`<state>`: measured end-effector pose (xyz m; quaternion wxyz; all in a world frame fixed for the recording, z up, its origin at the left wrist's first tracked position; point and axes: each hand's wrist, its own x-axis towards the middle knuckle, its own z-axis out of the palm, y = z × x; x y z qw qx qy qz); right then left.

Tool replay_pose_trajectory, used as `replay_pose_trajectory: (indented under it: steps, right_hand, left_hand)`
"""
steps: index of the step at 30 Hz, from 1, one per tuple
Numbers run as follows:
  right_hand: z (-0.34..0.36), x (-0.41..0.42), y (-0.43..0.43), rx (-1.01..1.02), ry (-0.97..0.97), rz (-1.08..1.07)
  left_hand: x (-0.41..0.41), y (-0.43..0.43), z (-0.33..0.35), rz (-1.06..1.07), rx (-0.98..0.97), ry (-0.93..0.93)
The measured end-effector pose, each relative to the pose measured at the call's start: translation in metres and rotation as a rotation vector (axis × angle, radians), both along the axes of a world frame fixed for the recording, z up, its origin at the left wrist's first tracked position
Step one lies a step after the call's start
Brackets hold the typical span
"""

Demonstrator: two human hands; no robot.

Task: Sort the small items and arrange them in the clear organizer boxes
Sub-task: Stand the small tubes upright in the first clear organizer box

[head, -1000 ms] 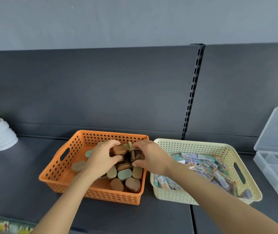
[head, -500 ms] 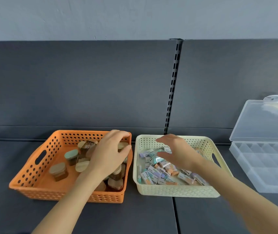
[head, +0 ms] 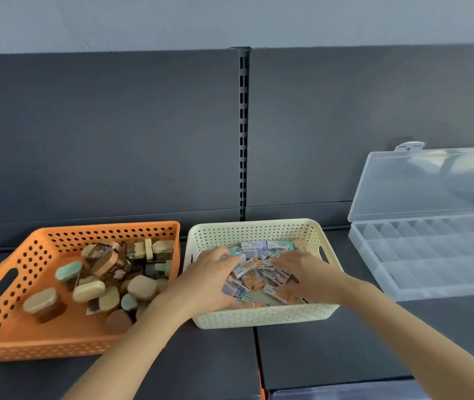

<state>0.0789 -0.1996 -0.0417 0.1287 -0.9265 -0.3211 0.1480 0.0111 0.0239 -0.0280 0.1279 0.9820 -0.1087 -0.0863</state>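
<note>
Both hands are inside the cream basket (head: pixel 259 316), which holds several small pastel wrapped packets (head: pixel 259 252). My left hand (head: pixel 204 281) lies palm down over the packets on the left side, fingers spread forward. My right hand (head: pixel 308 274) lies over the packets on the right side, fingers curved toward the middle. Whether either hand holds a packet is hidden under the palms. The orange basket (head: pixel 8 350) to the left holds several small oval tins (head: pixel 88 290) with beige, mint and brown lids. The clear organizer box (head: pixel 432 255) stands open at the right, its compartments bare.
All stands on a dark grey shelf (head: pixel 331 347) with a dark back panel and a slotted upright (head: pixel 243 134) behind the baskets. The organizer's lid (head: pixel 426 183) leans up against the back panel. A seam in the shelf runs below the cream basket.
My left hand left the orange basket and moved right into the cream basket. My right hand sank lower onto the packets. The view shifted right and closer.
</note>
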Motion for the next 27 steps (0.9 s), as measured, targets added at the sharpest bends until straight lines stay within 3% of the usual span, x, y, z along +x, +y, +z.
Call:
replay_pose_trajectory:
  steps: [3,9,18,27]
  right_hand:
    - [-0.003,-0.004,-0.005,-0.029,0.017,-0.003]
    - [-0.007,-0.017,-0.023,-0.054,0.043,0.026]
    - [0.0,-0.014,-0.02,0.1,0.005,-0.088]
    - [-0.001,-0.003,-0.005,0.078,0.009,-0.068]
  left_hand:
    - [0.001,-0.007,0.0,-0.048,0.104,0.067]
    - [-0.008,-0.024,-0.004,-0.068,0.116,0.15]
    - [0.002,-0.034,-0.01,-0.016,0.066,0.118]
    - [0.012,-0.033,-0.008,0.017,-0.012,0.086]
